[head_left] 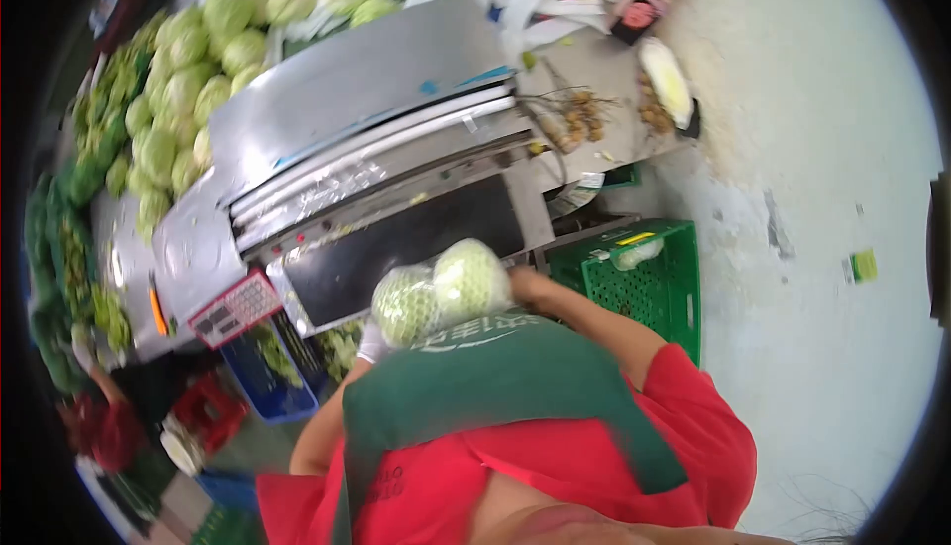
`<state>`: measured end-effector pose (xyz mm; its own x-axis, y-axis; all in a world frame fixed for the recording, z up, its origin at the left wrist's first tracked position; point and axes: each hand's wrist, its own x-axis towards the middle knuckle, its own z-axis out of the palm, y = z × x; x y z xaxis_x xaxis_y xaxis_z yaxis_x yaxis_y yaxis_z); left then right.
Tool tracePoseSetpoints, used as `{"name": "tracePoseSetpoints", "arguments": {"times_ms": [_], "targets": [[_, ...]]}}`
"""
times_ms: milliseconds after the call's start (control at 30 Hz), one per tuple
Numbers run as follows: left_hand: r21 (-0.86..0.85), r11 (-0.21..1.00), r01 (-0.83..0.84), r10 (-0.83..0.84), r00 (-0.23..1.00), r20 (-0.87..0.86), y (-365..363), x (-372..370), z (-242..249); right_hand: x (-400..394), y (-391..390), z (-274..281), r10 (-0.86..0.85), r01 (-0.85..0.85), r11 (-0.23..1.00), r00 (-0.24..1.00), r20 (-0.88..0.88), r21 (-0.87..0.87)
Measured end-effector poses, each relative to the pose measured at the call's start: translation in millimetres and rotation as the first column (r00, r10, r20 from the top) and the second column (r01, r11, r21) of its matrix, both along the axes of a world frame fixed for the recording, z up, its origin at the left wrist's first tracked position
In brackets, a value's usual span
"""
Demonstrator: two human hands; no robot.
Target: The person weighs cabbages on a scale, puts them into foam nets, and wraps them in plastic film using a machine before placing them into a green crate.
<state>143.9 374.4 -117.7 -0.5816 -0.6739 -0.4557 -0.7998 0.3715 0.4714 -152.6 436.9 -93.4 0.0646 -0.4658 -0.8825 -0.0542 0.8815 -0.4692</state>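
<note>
Two pale green cabbages in clear wrap and netting are held side by side in front of the green apron, the left one [404, 307] slightly lower than the right one [470, 279]. My left hand [372, 343], in a white glove, supports the left cabbage from its outer side; its fingers are mostly hidden. Against the outer side of the right cabbage is my right hand [529, 288], bare and blurred. Just beyond the cabbages lies the dark plate [396, 253] of a steel wrapping machine [362, 79].
Cabbages are heaped [183, 89] at upper left. A green crate [684, 292] stands at right and a blue crate [263, 377] at lower left. A control panel [236, 309] juts out beside the plate. Another person's sleeve [102, 434] shows far left.
</note>
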Motion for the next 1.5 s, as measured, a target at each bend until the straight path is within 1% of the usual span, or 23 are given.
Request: {"name": "tracePoseSetpoints", "arguments": {"times_ms": [33,67,167,300,367,433,467,500,567,600,667,700,767,833,933,1000,1033,1100,1133,1200,1333,1400,1500], "targets": [[0.036,0.997,-0.071,0.077,0.975,-0.207,-3,-22,11,5,8,-43,0.244,-0.234,0.898,0.97,-0.02,-0.372],[0.042,0.996,-0.081,0.09,0.939,-0.331,-5,-38,23,15,9,-82,0.21,-0.109,0.787,0.973,0.097,-0.607],[-0.086,0.996,-0.028,-0.018,0.873,-0.487,-13,-57,55,12,-9,-69,0.157,0.081,0.768,0.938,0.308,-0.635],[-0.297,0.953,0.057,-0.214,0.82,-0.531,-39,-67,92,22,-11,-26,0.131,0.386,0.78,0.669,0.731,-0.493],[-0.401,0.913,0.079,-0.305,0.784,-0.54,-53,-83,113,24,-44,14,0.087,0.318,0.889,0.588,0.804,-0.329],[0.065,0.998,-0.005,0.051,0.669,-0.742,-54,-99,152,18,-61,90,-0.083,0.149,0.989,0.549,0.832,0.0],[0.389,0.921,-0.033,0.326,0.611,-0.721,-52,-110,175,15,-63,108,-0.087,0.17,0.985,0.546,0.833,-0.008],[0.382,0.924,-0.014,0.308,0.618,-0.723,-55,-115,177,13,-62,119,0.028,0.162,0.976,0.563,0.826,-0.143],[0.876,0.369,0.309,0.721,0.5,-0.48,-63,-118,181,5,-61,153,0.17,0.14,0.923,0.688,0.705,-0.359],[0.891,0.338,0.303,0.598,0.662,-0.451,-70,-107,177,-2,-60,165,0.157,0.163,0.917,0.692,0.705,-0.365],[0.947,0.127,0.296,0.602,0.735,-0.311,-73,-103,174,-14,-51,184,0.444,-0.151,0.478,0.892,0.09,-0.866],[0.96,0.011,0.279,0.636,0.739,-0.222,-71,-103,173,-13,-38,199,0.419,-0.138,0.484,0.904,0.09,-0.864],[0.957,-0.173,0.233,0.683,0.728,-0.054,-64,-105,168,-8,-11,221,0.338,-0.452,0.417,0.883,-0.327,-0.789],[0.949,-0.257,0.181,0.713,0.699,0.06,-58,-105,156,-8,1,198,0.311,-0.35,0.494,0.926,-0.215,-0.796],[0.96,-0.118,0.255,0.736,0.671,-0.088,-52,-107,135,-17,32,149,0.216,-0.006,0.637,0.961,0.17,-0.771],[0.943,-0.071,0.324,0.624,0.752,-0.212,-45,-121,129,-8,63,116,0.02,0.37,0.712,0.839,0.543,-0.597],[0.944,-0.083,0.319,0.609,0.766,-0.205,-44,-129,128,-4,77,106,-0.001,0.387,0.707,0.837,0.547,-0.592],[0.698,0.598,0.393,0.019,0.864,-0.503,-40,-144,129,5,98,89,-0.163,0.723,0.559,0.575,0.802,-0.405],[0.697,0.599,0.394,0.011,0.867,-0.499,-31,-151,120,7,109,80,-0.163,0.729,0.553,0.57,0.805,-0.404],[0.946,0.316,0.078,0.581,0.772,-0.258,-12,-167,92,-3,136,61,-0.359,0.902,0.309,0.405,0.841,-0.302],[0.896,0.437,0.075,0.402,0.875,-0.27,11,-199,116,-53,209,28,-0.638,0.923,-0.045,0.267,0.722,-0.382],[0.883,0.466,0.054,0.374,0.892,-0.252,20,-207,112,-80,245,2,-0.721,0.933,-0.27,-0.034,0.692,-0.237],[0.855,0.519,0.005,0.334,0.919,-0.208,32,-222,105,-128,300,-82,-0.768,0.891,-0.408,-0.216,0.603,-0.201]]}}
